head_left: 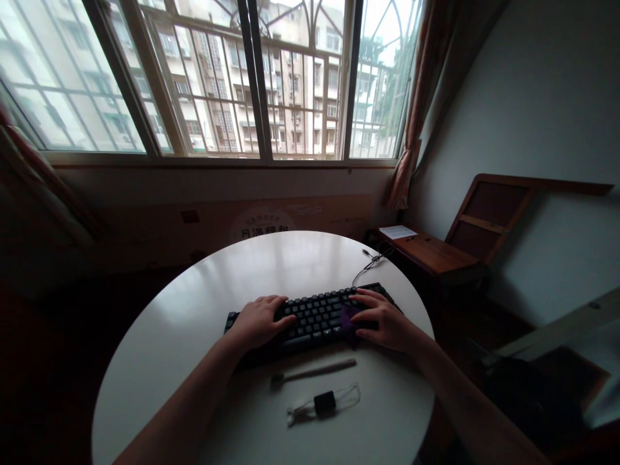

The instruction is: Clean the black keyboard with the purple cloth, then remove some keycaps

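A black keyboard (312,316) lies on the round white table, its cable running off from the back edge. My left hand (256,321) grips the keyboard's left part, fingers over the back rows and thumb stretched across the keys. Under the fingers of my right hand (385,321), a purple cloth (347,325) is held against the keys on the right side. Nearer to me lies a toothbrush (317,370) with a pale handle and dark bristles. In front of it is a wire keycap puller (325,404) with a black middle piece.
The white table (159,361) has a curved edge all round. A loosely bundled cable (372,260) rests near its far right edge. Beyond it stands a wooden chair (436,253) with papers (397,232) on it. A barred window and curtains (409,155) are behind.
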Motion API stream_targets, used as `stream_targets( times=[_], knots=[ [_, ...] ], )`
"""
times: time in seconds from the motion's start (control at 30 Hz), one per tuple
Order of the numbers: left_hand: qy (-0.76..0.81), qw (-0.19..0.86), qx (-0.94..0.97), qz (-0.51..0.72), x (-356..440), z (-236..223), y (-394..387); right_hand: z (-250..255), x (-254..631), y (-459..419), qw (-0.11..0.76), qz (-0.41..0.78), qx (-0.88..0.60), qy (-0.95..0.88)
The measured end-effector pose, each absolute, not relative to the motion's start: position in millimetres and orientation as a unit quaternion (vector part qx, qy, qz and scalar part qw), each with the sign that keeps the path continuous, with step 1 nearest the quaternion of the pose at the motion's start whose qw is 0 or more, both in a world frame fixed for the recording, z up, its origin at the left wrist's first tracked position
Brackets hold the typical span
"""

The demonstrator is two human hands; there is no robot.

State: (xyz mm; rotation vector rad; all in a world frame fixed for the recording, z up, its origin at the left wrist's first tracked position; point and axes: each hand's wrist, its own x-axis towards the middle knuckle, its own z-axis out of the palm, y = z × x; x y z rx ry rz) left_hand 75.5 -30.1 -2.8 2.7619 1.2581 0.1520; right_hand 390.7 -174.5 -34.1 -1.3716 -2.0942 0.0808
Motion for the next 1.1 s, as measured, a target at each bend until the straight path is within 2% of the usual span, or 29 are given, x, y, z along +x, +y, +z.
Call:
stream_targets(
  times=[0.47, 0.7, 0.8, 0.97, 1.1],
  knots=[
    [0.385, 0.052, 0.919, 0.066, 73.8, -4.8, -28.0, -44.9, 419.0, -175.5, 0.331, 0.069, -0.557, -0.758],
    [0.385, 0.056, 0.919, 0.073, 73.2, -5.7, -27.8, -55.8, 432.0, -186.9, 0.346, 0.037, -0.589, -0.730],
    [0.386, 0.057, 0.918, 0.073, 73.5, -5.1, -28.9, -57.7, 433.2, -191.6, 0.392, 0.029, -0.579, -0.715],
    [0.394, 0.055, 0.915, 0.067, 74.2, -2.9, -32.0, -33.7, 438.3, -193.8, 0.536, 0.027, -0.562, -0.629],
    [0.400, 0.057, 0.913, 0.058, 74.9, -1.4, -33.2, 2.7, 427.8, -175.8, 0.563, 0.022, -0.573, -0.595]
  ],
)
